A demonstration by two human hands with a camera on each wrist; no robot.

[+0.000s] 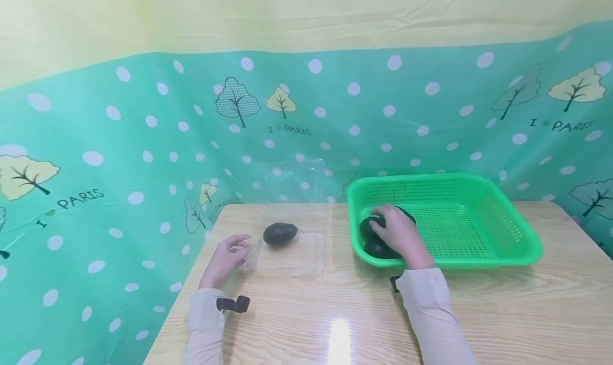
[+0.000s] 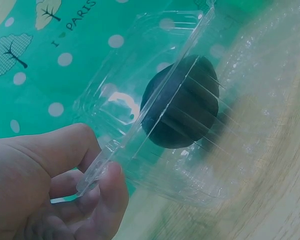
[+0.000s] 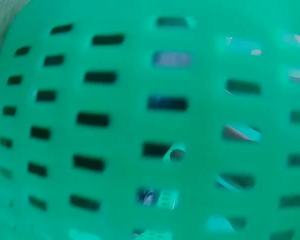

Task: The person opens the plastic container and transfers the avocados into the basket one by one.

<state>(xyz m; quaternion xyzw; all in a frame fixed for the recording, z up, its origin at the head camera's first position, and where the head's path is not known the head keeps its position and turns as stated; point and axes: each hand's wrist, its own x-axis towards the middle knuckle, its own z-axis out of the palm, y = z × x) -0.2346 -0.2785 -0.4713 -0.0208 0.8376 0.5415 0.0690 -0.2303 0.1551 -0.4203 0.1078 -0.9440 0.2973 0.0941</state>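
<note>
My left hand [image 1: 225,261] pinches the near-left rim of a clear plastic clamshell container [image 1: 313,250] between thumb and fingers, as the left wrist view shows at its edge tab [image 2: 107,150]. One dark avocado [image 1: 280,234] lies inside the container, whose lid stands raised against the backdrop. Over at the right, my right hand [image 1: 401,234] reaches into a green plastic basket [image 1: 519,248], its fingers curled over a dark avocado [image 1: 367,229]. Another dark avocado [image 1: 377,249] sits close below it, and a further dark one shows partly behind the hand. Only the basket's slotted wall [image 3: 125,140] fills the right wrist view.
A light wooden table [image 1: 297,312] carries the container and the basket side by side. Behind it hangs a green and yellow cloth [image 1: 354,109] with dots and trees, touching the back of the table. The basket's raised wall surrounds the right hand's work.
</note>
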